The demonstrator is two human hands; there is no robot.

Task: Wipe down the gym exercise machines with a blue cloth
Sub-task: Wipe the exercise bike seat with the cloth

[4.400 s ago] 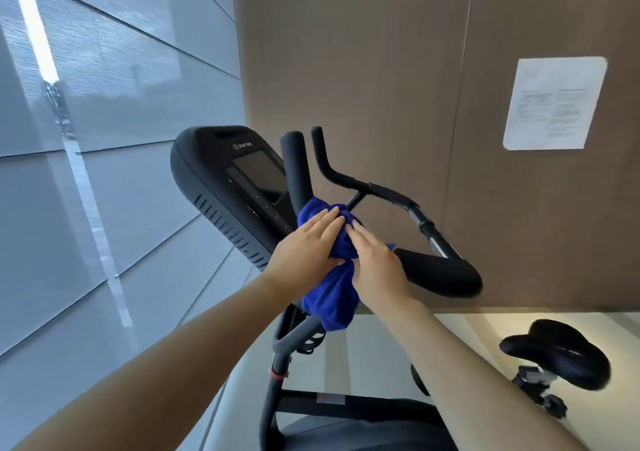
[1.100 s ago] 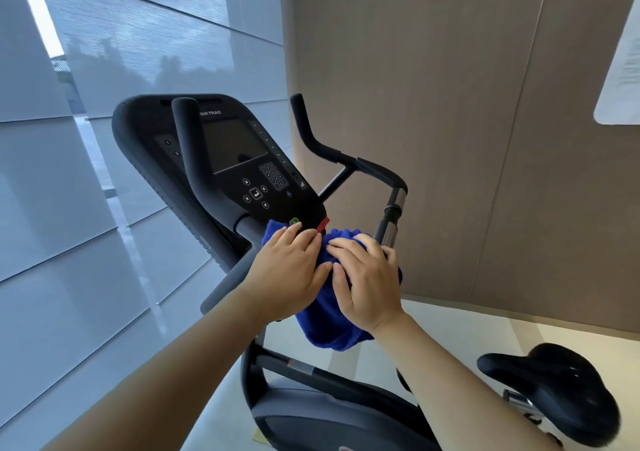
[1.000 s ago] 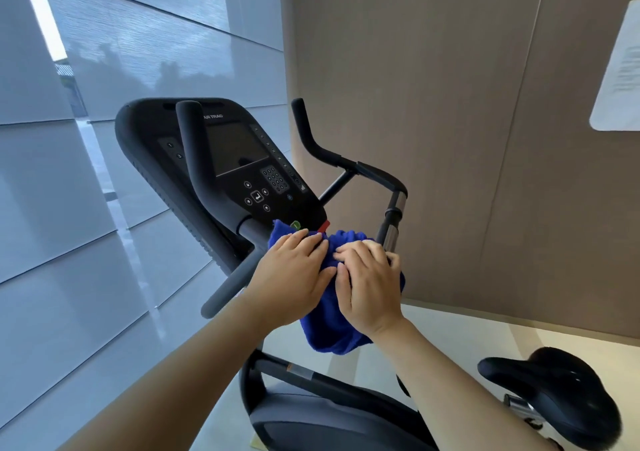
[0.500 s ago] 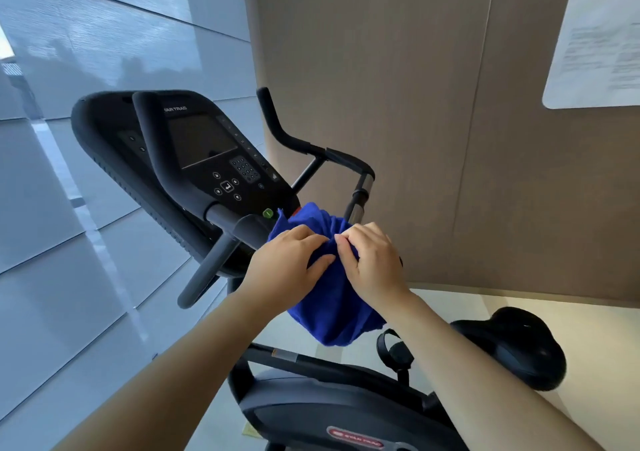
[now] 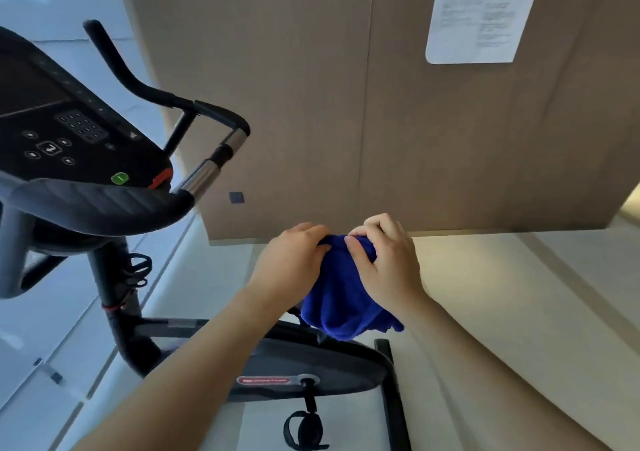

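cloth: blue cloth (image 5: 343, 298) is bunched and hangs in the air just right of the exercise bike (image 5: 117, 312), touching no part of it that I can see
left hand: left hand (image 5: 291, 263) has its fingers curled into the cloth's top edge, on the bike side
right hand: right hand (image 5: 388, 263) has its fingers curled over the same top edge, on the side away from the bike; the two hands nearly touch
step: looks like regathering or refolding the cloth between wipes, not a wiping stroke
done: can't confirm from this view, since no surface shows wet streaks or wipe marks; the console (image 5: 62, 128) and handlebar (image 5: 207, 170) at the bike's upper end look clean, but that proves nothing
left: likely the bike's lower end, meaning the flywheel housing (image 5: 322, 364), pedal (image 5: 304, 430) and frame post; the seat is not visible
other machines: none in view beyond the bike, so the plural part of the task reads as not started or can't be told
progress guess: early to middle, one machine partly handled at best
background: paper notice (image 5: 478, 14) hangs on the brown wall behind the bike, not part of the task
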